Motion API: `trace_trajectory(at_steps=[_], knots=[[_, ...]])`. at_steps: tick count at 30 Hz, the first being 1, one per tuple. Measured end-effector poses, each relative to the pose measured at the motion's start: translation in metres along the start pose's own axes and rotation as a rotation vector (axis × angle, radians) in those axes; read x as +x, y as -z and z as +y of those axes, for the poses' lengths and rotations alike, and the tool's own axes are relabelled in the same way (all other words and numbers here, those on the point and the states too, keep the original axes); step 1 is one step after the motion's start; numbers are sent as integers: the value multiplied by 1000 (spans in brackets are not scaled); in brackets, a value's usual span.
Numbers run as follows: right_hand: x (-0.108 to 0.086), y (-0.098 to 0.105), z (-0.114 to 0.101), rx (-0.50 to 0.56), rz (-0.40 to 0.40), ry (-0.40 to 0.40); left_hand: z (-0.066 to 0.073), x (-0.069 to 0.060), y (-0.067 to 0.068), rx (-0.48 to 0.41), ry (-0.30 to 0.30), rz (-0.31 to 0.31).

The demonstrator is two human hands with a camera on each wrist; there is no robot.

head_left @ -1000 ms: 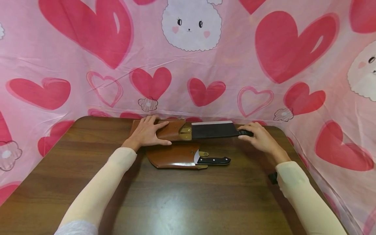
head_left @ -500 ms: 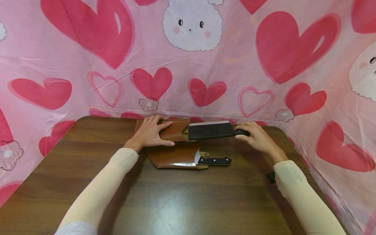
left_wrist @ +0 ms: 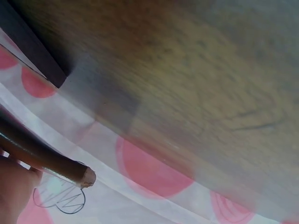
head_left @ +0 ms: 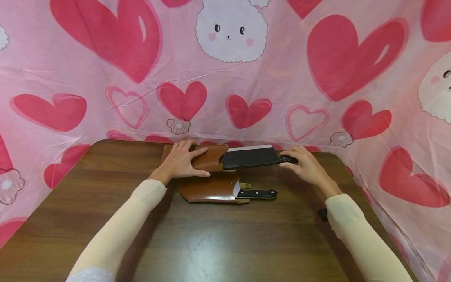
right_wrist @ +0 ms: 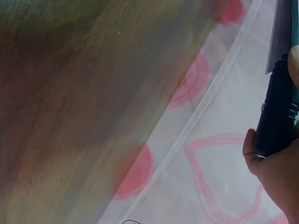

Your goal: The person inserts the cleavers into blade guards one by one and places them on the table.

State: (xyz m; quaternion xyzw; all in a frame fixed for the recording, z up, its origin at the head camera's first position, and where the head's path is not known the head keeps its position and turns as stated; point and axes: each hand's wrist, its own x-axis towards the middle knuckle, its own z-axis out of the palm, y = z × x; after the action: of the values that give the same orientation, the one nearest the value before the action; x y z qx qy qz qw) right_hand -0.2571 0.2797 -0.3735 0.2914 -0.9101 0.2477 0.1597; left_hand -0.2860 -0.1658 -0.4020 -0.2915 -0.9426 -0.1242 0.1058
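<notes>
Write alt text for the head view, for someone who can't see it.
A person's right grip holds a black cleaver, its blade end at the mouth of a brown sheath held by the left grip. Nearer the camera, a knife sits in a second brown sheath, its black handle sticking out. A pink heart-print cloth hangs behind the wooden table.

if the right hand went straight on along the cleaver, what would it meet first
Probably the farther brown sheath, with the cleaver in the right hand leading; whether it would slide in or ride over is unclear.
</notes>
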Motion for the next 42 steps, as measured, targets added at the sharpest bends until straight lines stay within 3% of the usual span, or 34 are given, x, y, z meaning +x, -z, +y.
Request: trace_trajectory(at_steps=[25,42], knots=[[6,-7,-14,84,-77,-8,0,-1,1,20,2,27],[8,-7,-17,145,-5,-24,-2,-2,1,53,-9,50]])
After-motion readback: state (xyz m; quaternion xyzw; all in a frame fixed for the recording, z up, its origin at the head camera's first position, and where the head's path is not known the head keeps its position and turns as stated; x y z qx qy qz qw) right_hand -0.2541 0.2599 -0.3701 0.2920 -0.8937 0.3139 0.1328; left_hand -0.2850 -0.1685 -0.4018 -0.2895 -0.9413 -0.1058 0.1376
